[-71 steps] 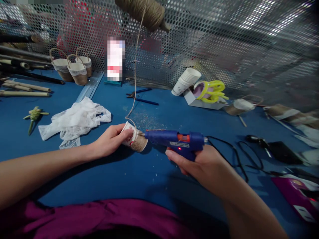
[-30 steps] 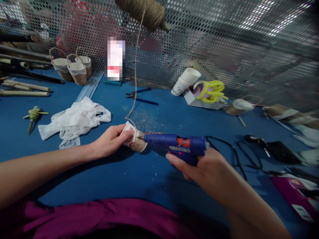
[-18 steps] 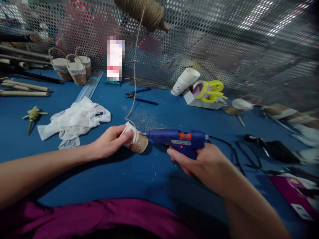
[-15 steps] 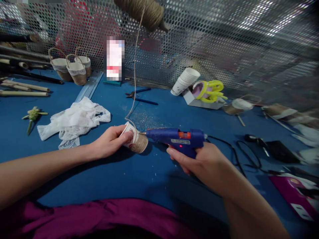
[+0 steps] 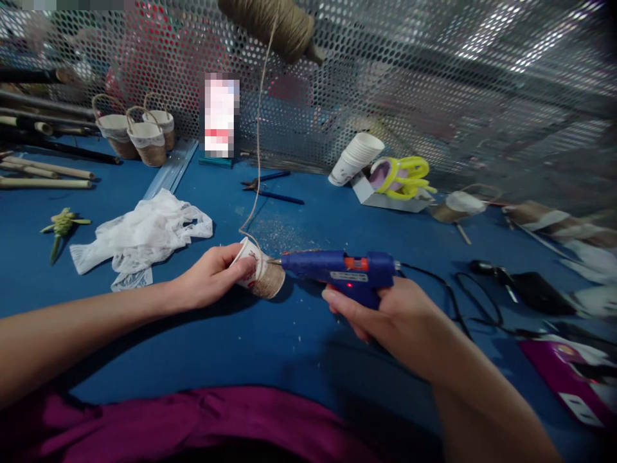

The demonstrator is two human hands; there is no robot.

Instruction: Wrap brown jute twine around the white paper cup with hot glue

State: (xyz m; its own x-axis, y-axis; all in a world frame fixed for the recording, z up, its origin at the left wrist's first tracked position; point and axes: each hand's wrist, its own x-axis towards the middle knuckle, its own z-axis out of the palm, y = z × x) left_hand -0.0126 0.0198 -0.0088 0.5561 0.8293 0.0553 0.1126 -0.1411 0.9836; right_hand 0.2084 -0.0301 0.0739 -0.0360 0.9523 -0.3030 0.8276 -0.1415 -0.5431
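My left hand [image 5: 219, 278] is closed round the rim end of a white paper cup [image 5: 247, 263], which lies tilted with its base toward the right. Brown twine [image 5: 268, 280] is wound round the cup's lower part. From there a strand rises to a large twine spool [image 5: 282, 29] hanging at the top. In my right hand [image 5: 371, 312] is a blue glue gun [image 5: 332, 267] with a red light lit. Its nozzle tip touches or nearly touches the cup beside the edge of the winding.
Crumpled white lace [image 5: 149, 235] lies left of the cup. Behind are pliers [image 5: 274, 193], a phone [image 5: 219, 116], small twine baskets [image 5: 147, 143] and stacked paper cups [image 5: 354, 159]. The gun's black cable [image 5: 446, 286] runs right, toward a purple item [image 5: 559, 379].
The whole view has shifted very slightly. Both hands keep their holds, and the glue gun's nozzle stays at the cup.
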